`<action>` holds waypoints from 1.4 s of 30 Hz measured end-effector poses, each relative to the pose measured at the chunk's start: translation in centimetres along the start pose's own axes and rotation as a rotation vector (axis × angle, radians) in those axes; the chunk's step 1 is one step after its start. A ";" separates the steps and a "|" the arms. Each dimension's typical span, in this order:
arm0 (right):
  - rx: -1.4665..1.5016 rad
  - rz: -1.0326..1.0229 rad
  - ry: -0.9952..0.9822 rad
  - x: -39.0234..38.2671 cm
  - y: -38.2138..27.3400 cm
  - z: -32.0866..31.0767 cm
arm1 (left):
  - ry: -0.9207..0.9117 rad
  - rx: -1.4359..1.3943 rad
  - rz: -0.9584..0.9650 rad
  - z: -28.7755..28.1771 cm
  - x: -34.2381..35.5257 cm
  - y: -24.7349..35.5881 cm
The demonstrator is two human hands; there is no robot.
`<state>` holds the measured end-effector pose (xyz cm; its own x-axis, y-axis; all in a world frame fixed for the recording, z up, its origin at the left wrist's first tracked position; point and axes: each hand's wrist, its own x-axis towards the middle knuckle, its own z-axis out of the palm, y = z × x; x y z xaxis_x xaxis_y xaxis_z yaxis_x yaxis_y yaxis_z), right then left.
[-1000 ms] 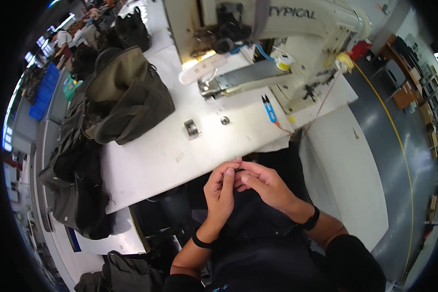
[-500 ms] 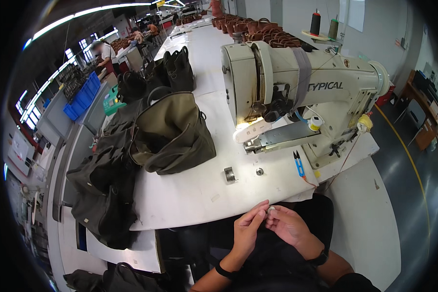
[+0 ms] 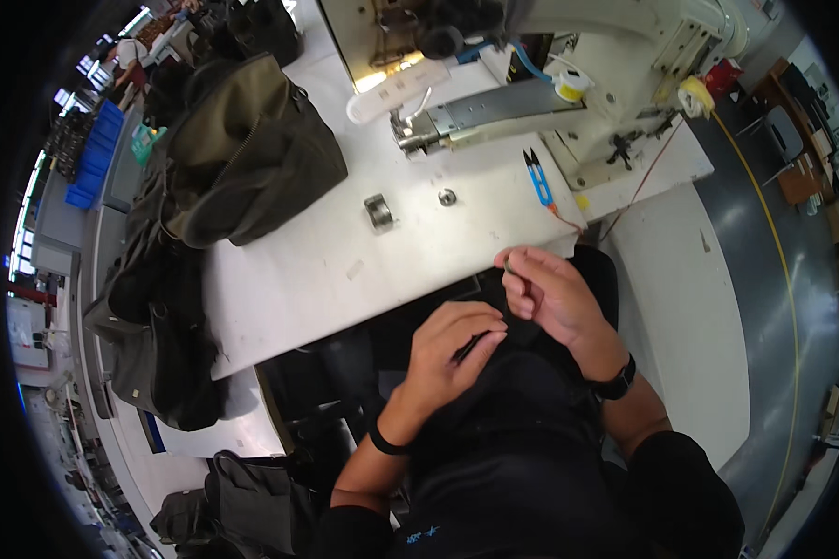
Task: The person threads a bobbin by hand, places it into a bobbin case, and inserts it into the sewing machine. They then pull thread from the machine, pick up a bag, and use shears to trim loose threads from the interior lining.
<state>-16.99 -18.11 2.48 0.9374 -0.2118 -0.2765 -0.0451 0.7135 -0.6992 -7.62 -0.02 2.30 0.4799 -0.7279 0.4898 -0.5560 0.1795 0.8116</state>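
My right hand (image 3: 552,293) is raised by the table's front edge. Its thumb and fingertips pinch a small round metal piece (image 3: 509,265), bobbin-like and mostly covered by the fingers. Lower and to the left, my left hand (image 3: 449,352) hovers over my lap, loosely curved, a gap between thumb and fingers, nothing visible in it. On the white table (image 3: 298,312) ahead of my hands lie a curved metal part (image 3: 378,213) and a small round metal part (image 3: 447,197). Blue thread snips (image 3: 538,179) rest to the right of them.
A sewing machine (image 3: 494,112) with a narrow arm stands at the table's far right. Dark olive bags (image 3: 266,154) are heaped along the left side, and more bags (image 3: 252,498) sit lower left. A person (image 3: 129,61) works far off at the upper left.
My hands have come apart; the left dropped toward my lap and the right keeps the small metal piece. My view has tilted down, so table and machine appear higher.
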 end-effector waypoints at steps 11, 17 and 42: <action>-0.370 -0.290 0.324 -2.7 -1.0 -2.9 | 0.018 0.422 -0.318 -0.2 7.3 -5.9; -0.597 -0.312 0.342 -2.7 -0.5 -3.3 | 0.040 0.598 -0.330 0.3 9.6 -9.7; -1.369 -0.803 -0.016 -1.4 2.3 0.9 | -0.274 -0.370 -0.657 -1.2 2.9 -1.5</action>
<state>-18.06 -15.60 1.82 0.8726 -0.2080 0.4420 0.1872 -0.6933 -0.6959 -4.61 -1.64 2.90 0.4209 -0.8887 -0.1817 0.0668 -0.1694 0.9833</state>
